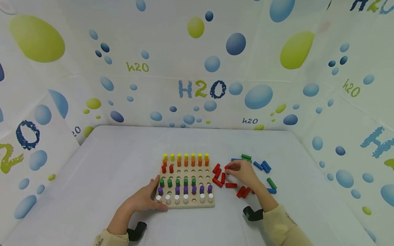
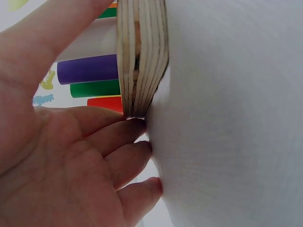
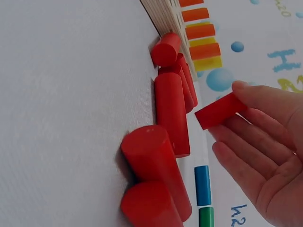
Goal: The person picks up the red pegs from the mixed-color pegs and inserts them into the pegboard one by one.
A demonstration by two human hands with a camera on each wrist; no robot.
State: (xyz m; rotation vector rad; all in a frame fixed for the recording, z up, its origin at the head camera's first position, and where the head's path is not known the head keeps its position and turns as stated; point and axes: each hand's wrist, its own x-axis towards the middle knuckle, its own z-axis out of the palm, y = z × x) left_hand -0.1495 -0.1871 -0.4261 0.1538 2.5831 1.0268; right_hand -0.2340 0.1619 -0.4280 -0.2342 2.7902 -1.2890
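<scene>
A wooden pegboard [image 1: 191, 206] lies on the table, with upright pegs in rows: yellow, orange, red, green, purple and white. Two red pegs [image 1: 171, 169] stand in its red row. My left hand [image 1: 141, 199] holds the board at its near left corner, thumb along the front edge and fingers against the left side; the left wrist view shows the fingertips at the board's edge [image 2: 142, 56]. Above the loose pegs, my right hand [image 1: 244, 174] pinches a red peg [image 3: 220, 111] between thumb and fingers, clear of the table in the right wrist view.
Several loose red pegs [image 1: 231, 185] lie just right of the board. Farther right and back are blue pegs [image 1: 266, 166] and green pegs [image 1: 272, 183]. A patterned cloth [image 1: 197, 61] hangs behind the white table [image 1: 129, 147].
</scene>
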